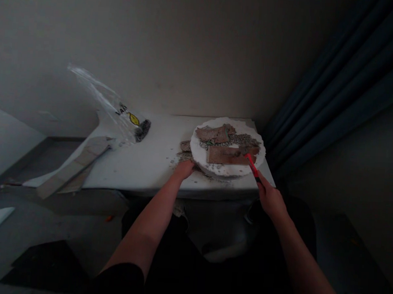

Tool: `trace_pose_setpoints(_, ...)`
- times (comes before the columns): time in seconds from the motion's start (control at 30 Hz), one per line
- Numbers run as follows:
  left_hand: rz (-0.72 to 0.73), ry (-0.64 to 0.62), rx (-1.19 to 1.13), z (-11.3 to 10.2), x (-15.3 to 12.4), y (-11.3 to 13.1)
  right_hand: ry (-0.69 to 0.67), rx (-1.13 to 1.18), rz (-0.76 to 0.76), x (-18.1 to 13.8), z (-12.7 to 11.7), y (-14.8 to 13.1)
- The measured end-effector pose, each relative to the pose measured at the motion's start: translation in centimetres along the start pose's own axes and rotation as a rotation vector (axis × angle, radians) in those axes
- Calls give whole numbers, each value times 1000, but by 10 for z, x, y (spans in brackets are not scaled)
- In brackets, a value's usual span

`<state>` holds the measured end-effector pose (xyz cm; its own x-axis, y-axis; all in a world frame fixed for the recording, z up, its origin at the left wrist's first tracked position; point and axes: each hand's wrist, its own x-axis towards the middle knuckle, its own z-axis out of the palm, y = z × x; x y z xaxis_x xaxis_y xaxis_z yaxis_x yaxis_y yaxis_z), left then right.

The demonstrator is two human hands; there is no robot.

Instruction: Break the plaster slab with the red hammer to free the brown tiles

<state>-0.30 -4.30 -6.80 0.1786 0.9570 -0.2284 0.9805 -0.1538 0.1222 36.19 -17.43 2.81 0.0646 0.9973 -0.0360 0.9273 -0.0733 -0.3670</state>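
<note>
A round white slab with a ragged rim, which looks like foam [201, 154], lies on the right part of the white table. On it are a flat brown rectangular piece [222, 156], a rougher brown piece [212, 134] and a band of grey gravel [246, 141]. My right hand [273, 198] is closed around the red handle of a tool [253, 166]; its dark head touches the right end of the rectangular piece, too blurred to name. At the slab's left edge, my left hand [184, 168] grips the rim, fingers partly hidden.
A clear plastic bag [119, 110] holding dark gravel stands at the table's back left. Cardboard strips [73, 167] overhang the left edge. Crumbs and a brown chunk [185, 146] lie left of the slab. A blue curtain [334, 93] hangs at right.
</note>
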Motion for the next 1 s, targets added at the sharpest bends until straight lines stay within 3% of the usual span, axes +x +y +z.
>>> trace_pose_setpoints(0.27,-63,31,43,8,0,2,51,411,42,10,23,36)
trace_pose_setpoints(0.53,-75,37,69,-5,-4,1,28,490,69,10,25,38)
trace_pose_setpoints(0.6,-155,90,49,-15,-5,-3,22,500,80,11,24,37)
trace_pose_setpoints(0.73,-318,356,-199,-42,2,-1,13,507,83,11,22,35)
trace_pose_setpoints(0.83,-190,461,-469,-58,14,24,12,515,73,10,23,36)
trace_pose_setpoints(1.0,168,405,-755,-66,38,90,13,570,81,10,22,36)
